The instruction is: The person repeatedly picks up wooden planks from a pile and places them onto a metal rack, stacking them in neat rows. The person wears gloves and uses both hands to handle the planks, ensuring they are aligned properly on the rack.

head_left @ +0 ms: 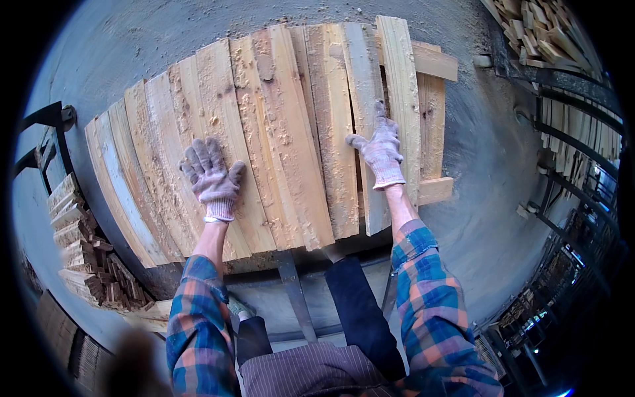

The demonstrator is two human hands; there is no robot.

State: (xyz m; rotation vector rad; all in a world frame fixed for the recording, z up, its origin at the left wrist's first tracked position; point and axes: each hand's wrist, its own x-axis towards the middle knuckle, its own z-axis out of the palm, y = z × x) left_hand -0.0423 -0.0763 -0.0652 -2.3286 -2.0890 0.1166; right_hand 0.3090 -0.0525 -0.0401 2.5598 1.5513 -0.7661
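Observation:
Rough wooden planks (281, 132) lie side by side in a row before me, dusted with sawdust and shavings. My left hand (213, 173), in a worn knitted glove, rests palm down on the planks left of the middle, fingers spread. Farther right, my gloved right hand (381, 151) lies on a greyish plank (366, 86), its index finger pointing away from me and the thumb out to the left. A pale plank (401, 99) just right of it reaches farther out, with a dark gap between the two. Crosswise ends of shorter boards (435, 190) stick out at the right.
Cut wood pieces are stacked at the left (76, 231) beside a black metal frame (56, 142). A wood heap (546, 30) sits at the far right above metal racks (582, 112). Sawdust covers the grey floor (489, 178). Metal legs (296, 298) show below the planks' near edge.

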